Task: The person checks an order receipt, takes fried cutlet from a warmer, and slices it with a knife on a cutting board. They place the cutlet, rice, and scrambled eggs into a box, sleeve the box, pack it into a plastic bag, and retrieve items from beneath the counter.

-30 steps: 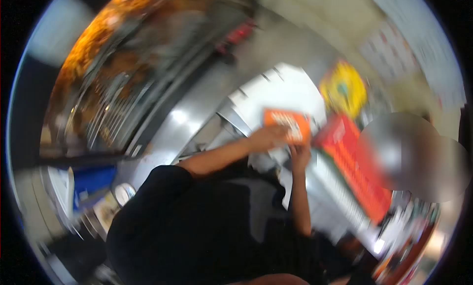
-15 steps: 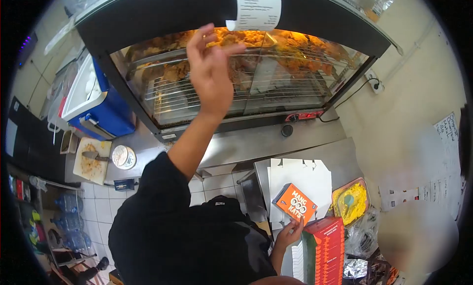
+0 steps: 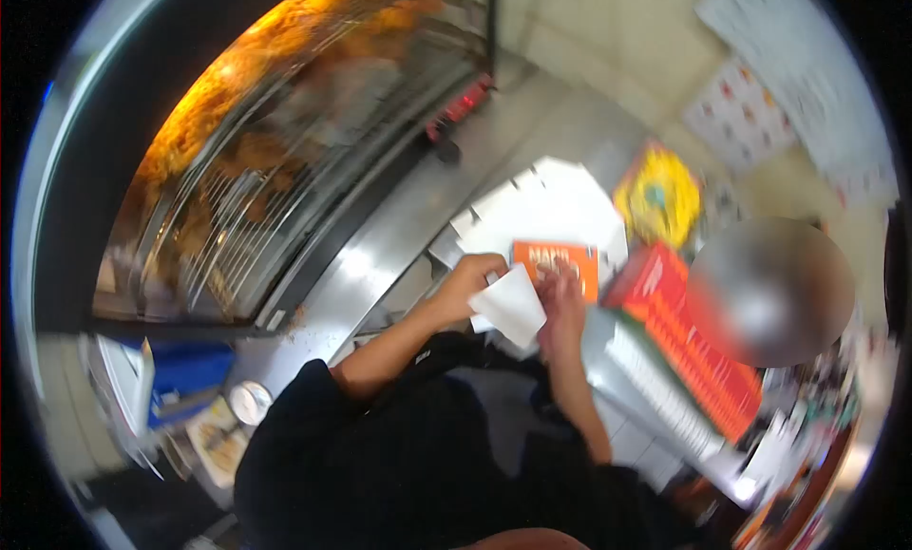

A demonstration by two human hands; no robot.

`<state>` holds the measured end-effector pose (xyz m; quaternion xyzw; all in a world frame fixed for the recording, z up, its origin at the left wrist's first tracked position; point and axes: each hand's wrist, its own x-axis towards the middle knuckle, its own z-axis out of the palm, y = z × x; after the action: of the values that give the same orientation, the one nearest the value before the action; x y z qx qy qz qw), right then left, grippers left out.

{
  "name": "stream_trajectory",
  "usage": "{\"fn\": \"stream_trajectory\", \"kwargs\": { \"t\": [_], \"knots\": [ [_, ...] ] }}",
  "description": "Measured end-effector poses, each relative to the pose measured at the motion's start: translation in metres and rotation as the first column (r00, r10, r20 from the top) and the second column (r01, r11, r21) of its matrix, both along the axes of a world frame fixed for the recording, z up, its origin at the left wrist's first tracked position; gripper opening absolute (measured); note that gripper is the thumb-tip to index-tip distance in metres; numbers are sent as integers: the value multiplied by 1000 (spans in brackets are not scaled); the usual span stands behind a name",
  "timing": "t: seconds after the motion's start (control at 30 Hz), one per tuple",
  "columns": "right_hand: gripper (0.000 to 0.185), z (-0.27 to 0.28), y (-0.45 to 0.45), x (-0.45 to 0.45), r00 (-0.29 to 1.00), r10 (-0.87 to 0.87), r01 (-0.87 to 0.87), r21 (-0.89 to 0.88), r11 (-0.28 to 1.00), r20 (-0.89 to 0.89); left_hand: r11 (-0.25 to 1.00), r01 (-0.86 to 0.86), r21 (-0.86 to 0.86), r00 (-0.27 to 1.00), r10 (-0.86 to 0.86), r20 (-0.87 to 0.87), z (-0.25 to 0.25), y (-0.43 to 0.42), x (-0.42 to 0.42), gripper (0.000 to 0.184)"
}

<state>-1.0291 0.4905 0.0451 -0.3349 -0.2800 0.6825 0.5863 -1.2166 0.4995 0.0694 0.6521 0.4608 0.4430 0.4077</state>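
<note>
A curled white paper slip is pinched in my left hand in front of my chest. My right hand is beside the slip's right edge, its fingers smeared by motion; whether it touches the slip I cannot tell. Just behind both hands lies an orange box with white lettering, partly covered by my right hand. Under it are flat white cartons with notched edges.
A lit glass food warmer with fried pieces stands at the left. Beyond the cartons is a tray of yellow food. A long red box lies at the right. A blue cooler and a round scale are at lower left.
My left hand has come down from the receipt at the warmer's top and now holds a paper slip. My right hand has left the orange box's near edge. The view has turned right.
</note>
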Motion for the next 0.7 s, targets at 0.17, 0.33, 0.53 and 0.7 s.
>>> {"fn": "stream_trajectory", "kwargs": {
  "t": [0.17,0.33,0.53,0.7],
  "knots": [
    [39,-14,15,42,990,-57,60,-23,998,132,996,17,-93,940,-47,-337,-38,23,-6,28],
    [41,-37,29,46,770,-292,213,203,956,567,988,51,-148,893,-112,-437,-40,65,8,32],
    [29,-56,33,70,21,-140,310,127,942,990,976,212,-42,580,-160,-799,-34,69,15,24],
    [33,-45,30,69,47,-132,392,103,914,990,867,461,191,751,-266,-604,-28,65,85,37]
  ]
}}
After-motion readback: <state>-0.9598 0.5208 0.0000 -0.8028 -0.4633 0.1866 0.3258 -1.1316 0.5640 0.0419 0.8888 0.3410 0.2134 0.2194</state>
